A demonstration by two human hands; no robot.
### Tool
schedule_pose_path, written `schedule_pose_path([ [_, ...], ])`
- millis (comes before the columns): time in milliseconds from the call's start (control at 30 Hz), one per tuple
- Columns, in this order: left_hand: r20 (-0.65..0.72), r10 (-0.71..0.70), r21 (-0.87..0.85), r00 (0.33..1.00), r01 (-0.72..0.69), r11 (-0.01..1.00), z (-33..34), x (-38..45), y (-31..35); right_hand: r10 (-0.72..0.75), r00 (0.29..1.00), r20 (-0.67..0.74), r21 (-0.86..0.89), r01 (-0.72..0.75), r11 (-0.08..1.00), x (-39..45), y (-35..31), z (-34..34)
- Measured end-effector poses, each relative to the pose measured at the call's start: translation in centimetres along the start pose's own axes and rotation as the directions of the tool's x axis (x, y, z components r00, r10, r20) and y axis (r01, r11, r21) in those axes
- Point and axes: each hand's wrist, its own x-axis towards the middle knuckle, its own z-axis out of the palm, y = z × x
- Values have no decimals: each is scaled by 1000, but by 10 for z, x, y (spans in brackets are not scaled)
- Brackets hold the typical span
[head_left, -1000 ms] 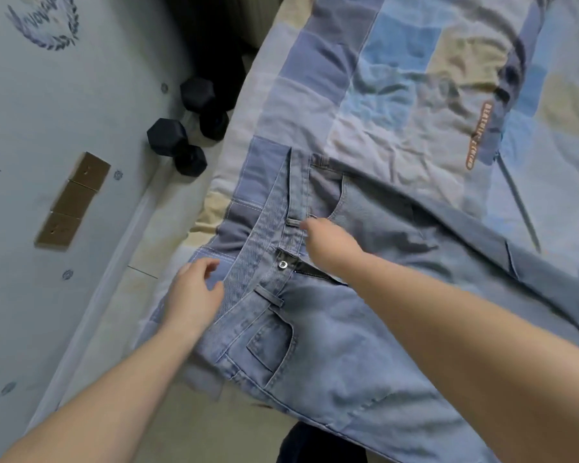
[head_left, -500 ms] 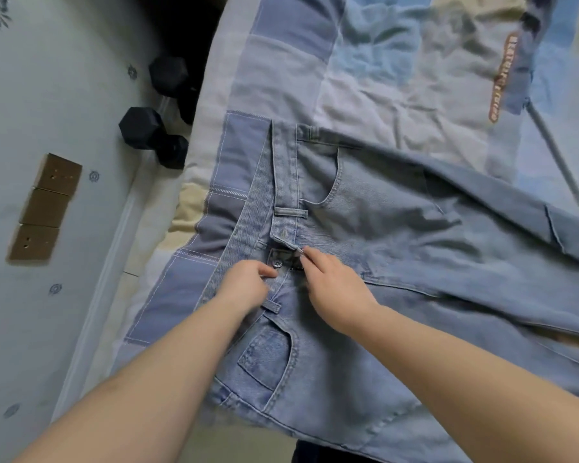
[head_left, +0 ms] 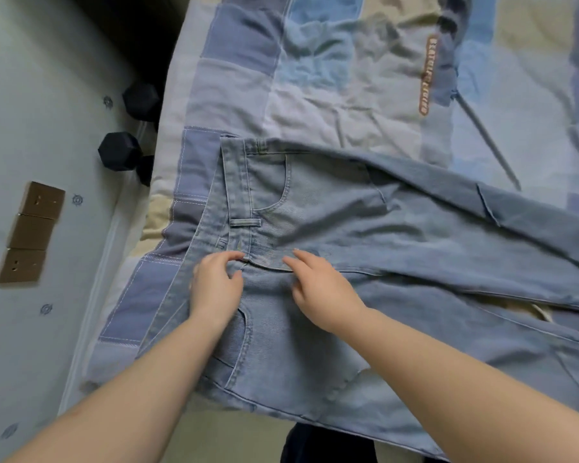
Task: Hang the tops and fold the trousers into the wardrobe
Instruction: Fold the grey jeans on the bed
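Light blue denim jeans [head_left: 365, 228] lie on a blue-and-cream patchwork quilt [head_left: 315, 78] beside black hexagonal dumbbells [head_left: 121, 155]. The left hand [head_left: 214, 289] pinches the waistband; the right hand [head_left: 321, 289] rests flat, fingers apart.

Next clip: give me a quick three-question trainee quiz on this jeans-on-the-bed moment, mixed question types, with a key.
1. True or false: the jeans lie spread flat on the quilt, legs running to the right.
2. Multiple choice: where is the left hand? A) at the waistband by the fly B) on a trouser hem C) on the dumbbells
3. Fill in: the dark dumbbells sit on the ____ beside the bed.

Key: 1 true. 2 A; the right hand rests on the denim just beside it. 3 floor.
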Motion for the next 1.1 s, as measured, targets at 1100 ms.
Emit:
schedule_pose_path([
  [1100,756,-179,-293,630,570,768,516,-343,512,449,880,-155,-308,-475,825,-522,616,-164],
])
